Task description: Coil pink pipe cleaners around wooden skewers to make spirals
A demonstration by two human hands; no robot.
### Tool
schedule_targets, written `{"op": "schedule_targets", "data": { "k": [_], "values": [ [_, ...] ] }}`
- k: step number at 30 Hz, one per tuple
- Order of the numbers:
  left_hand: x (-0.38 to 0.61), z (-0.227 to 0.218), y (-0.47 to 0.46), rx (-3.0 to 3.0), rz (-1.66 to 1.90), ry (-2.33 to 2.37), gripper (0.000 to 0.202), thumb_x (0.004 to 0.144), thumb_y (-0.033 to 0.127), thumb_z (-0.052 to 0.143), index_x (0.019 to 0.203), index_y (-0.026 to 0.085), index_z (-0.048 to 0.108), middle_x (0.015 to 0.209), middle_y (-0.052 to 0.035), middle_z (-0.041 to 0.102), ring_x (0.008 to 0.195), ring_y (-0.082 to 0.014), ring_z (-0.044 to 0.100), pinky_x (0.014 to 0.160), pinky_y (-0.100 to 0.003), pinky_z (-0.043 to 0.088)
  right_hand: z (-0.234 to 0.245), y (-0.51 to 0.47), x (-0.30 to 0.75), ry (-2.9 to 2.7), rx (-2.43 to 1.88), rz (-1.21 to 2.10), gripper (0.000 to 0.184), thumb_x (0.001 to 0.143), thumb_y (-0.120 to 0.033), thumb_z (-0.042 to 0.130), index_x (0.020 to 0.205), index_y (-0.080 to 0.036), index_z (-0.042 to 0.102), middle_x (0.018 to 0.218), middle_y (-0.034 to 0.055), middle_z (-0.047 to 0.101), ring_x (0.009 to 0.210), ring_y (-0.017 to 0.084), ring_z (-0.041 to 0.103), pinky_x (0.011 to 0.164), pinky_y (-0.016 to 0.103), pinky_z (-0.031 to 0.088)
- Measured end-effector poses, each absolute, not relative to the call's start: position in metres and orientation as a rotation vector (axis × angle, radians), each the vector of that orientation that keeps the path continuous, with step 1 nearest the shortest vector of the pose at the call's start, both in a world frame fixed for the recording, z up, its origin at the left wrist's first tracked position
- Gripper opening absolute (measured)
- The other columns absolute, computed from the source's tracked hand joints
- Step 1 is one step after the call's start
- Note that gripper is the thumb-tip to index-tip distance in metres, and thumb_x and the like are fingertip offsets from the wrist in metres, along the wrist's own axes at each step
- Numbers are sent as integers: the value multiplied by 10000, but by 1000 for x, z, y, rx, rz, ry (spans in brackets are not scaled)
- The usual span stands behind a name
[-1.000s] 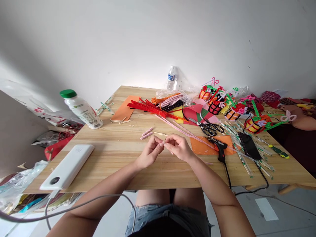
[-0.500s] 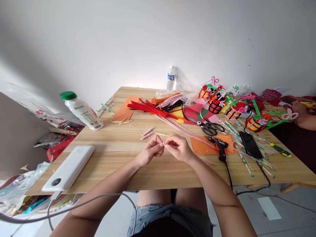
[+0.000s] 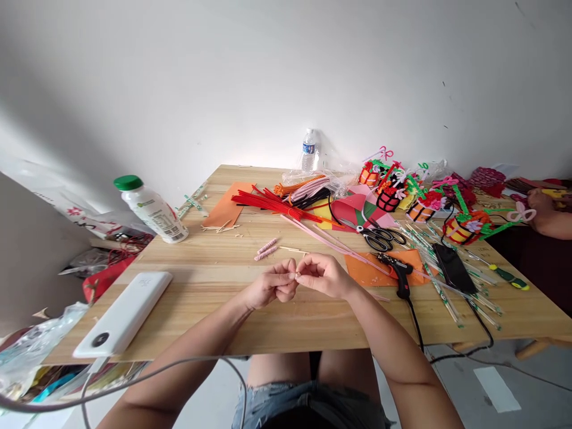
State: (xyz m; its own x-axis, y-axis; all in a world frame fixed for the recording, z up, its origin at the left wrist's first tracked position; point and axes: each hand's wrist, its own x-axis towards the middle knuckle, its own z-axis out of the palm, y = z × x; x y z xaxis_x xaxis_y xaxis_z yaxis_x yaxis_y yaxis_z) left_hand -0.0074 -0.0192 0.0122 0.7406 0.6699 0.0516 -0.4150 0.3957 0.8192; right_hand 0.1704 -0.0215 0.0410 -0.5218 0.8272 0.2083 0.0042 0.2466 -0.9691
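Note:
My left hand (image 3: 277,282) and my right hand (image 3: 322,275) meet above the middle of the table, thumbs and forefingers pinched tip to tip. Something tiny and pale shows between the fingertips, too small to name. Just beyond the left hand lie two pink fuzzy coils (image 3: 267,249), wound like springs. A thin wooden stick (image 3: 290,248) rests beside them. Long pink pipe cleaners (image 3: 322,238) run from the back toward the right forearm. The end of a pink strand (image 3: 379,297) pokes out to the right of that forearm.
Behind lie red pipe cleaners (image 3: 268,202), coloured paper and a water bottle (image 3: 308,150). On the right are scissors (image 3: 378,237), a glue gun (image 3: 401,277), a phone (image 3: 452,267), straws and decorated baskets (image 3: 465,227). A power bank (image 3: 127,313) and white bottle (image 3: 154,211) stand left. Another person's hand (image 3: 543,208) shows far right.
The view has tilted up slightly, so the table sits lower in the picture. Both hands stay pinched together, with the fingers shifted only a little.

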Motion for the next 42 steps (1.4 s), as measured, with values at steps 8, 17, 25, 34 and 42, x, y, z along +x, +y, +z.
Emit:
{"op": "schedule_targets", "data": {
  "k": [8,17,25,34,42],
  "values": [
    [-5,10,-20,1085,792,410,322,799,406,663,753,166,453,468,90,373,387,-35,258,419,-166,213,38,-14,176,-1655,-703,1484,201,712,-314,756,734,-141,655,719,4,604,473,53,485,402,183,386],
    [-4,7,-21,1731,1432,745,152,828,321,644,817,172,621,777,-58,641,760,-180,598,730,-327,468,36,-11,172,-1548,-798,1437,200,696,-313,754,716,-135,664,638,2,628,416,59,485,365,186,375],
    [-1,-3,-24,1603,1416,688,175,857,343,608,827,175,569,762,-46,612,698,-154,561,638,-280,450,34,-12,170,-1496,-757,1492,181,715,-302,739,743,-138,669,601,-3,630,408,72,496,398,208,365],
    [1,4,-25,1471,1342,665,286,826,426,637,782,167,523,679,-14,577,619,-119,511,574,-243,406,31,-12,167,-1467,-837,1466,202,690,-312,753,731,-134,667,493,-39,569,365,45,394,350,185,282],
    [-3,1,-21,1562,1331,677,277,831,424,625,751,173,542,683,-22,584,630,-140,532,597,-273,428,32,-14,164,-1415,-882,1510,219,649,-306,761,667,-143,616,431,-67,508,338,46,373,342,188,263]
  ]
}}
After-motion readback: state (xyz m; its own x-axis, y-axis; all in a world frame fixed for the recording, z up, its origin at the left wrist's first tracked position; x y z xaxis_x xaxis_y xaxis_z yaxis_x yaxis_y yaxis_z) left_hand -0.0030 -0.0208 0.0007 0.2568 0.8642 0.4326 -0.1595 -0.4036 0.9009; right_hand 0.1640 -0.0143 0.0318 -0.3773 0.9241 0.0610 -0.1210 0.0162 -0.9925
